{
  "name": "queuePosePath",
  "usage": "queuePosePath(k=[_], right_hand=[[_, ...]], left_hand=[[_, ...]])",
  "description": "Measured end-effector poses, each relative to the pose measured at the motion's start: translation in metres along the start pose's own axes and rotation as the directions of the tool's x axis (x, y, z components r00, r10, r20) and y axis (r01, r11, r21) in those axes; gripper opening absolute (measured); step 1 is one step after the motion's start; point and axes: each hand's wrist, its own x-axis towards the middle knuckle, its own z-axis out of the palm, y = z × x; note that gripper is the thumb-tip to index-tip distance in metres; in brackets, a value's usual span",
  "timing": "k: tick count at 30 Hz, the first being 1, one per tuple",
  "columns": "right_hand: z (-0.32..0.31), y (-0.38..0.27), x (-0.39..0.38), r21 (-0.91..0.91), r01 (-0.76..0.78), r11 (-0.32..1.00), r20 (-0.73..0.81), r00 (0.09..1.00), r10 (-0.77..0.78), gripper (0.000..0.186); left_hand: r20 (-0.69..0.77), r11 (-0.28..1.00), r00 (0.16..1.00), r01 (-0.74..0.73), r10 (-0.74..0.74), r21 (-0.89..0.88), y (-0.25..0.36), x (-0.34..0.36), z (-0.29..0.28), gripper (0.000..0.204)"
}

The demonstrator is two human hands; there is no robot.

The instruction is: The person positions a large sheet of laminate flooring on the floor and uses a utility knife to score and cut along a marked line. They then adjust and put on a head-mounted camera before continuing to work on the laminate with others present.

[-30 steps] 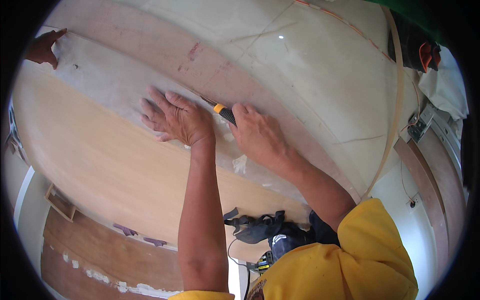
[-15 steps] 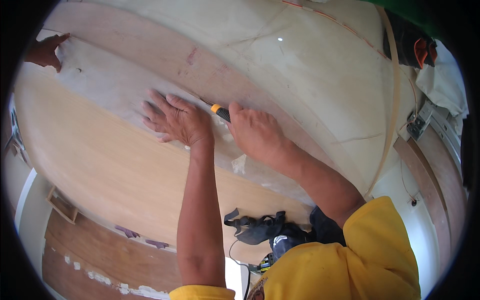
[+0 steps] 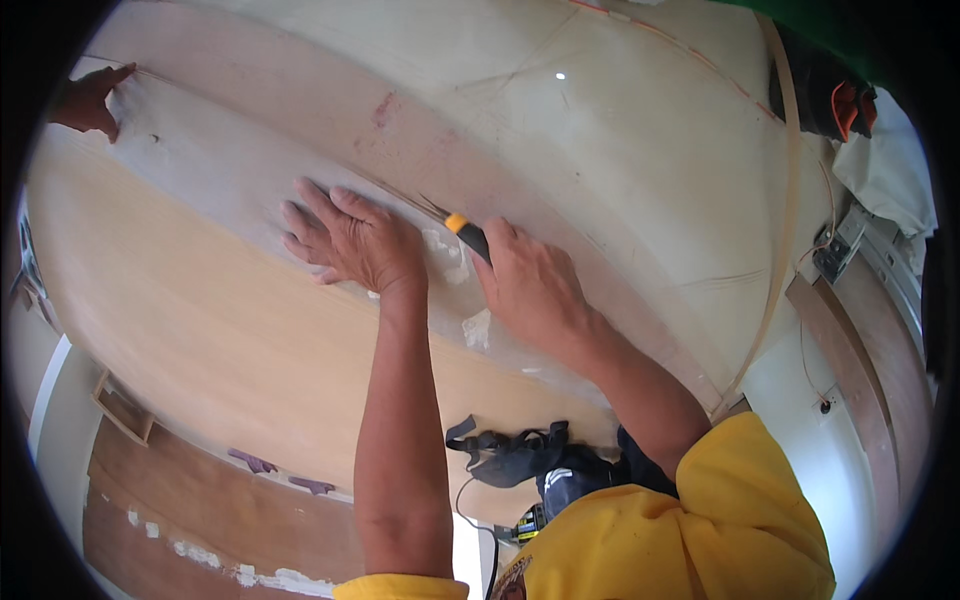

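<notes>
My left hand (image 3: pixel 355 240) lies flat, fingers spread, on a long greyish-white strip (image 3: pixel 220 160) that runs diagonally across a larger curved surface. In my right hand (image 3: pixel 535 280) is a utility knife (image 3: pixel 467 232) with a black and yellow handle. Its thin tip points up and left along the strip's upper edge, just right of my left hand. Thin slivers show by the tip, too fine to make out clearly. At the upper left, another person's hand (image 3: pixel 92 103) presses on the strip's far end.
Pale wood-grain sheet (image 3: pixel 230 290) lies below the strip. A black strapped bag (image 3: pixel 520 455) and a black-and-green power tool (image 3: pixel 530 523) are close to my body. A thin bent wooden strip (image 3: pixel 785 200) curves along the right, with an orange cord (image 3: pixel 690 50) nearby.
My right hand has drawn the knife a little to the right and toward me, away from my left hand. My left hand stays in place.
</notes>
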Motion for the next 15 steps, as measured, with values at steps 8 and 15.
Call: queuePosePath(k=[8,15], right_hand=[[0.015,0.005,0.017,-0.048,0.092,0.995,-0.007,0.996,-0.092,0.023],[0.013,-0.002,0.019,-0.157,0.057,0.986,0.065,0.997,-0.047,0.021]], left_hand=[[-0.002,1.0,1.0,0.005,-0.005,0.007,-0.003,0.0,0.003,0.057],[-0.025,1.0,1.0,0.007,-0.007,0.017,-0.002,0.001,0.005,0.057]])
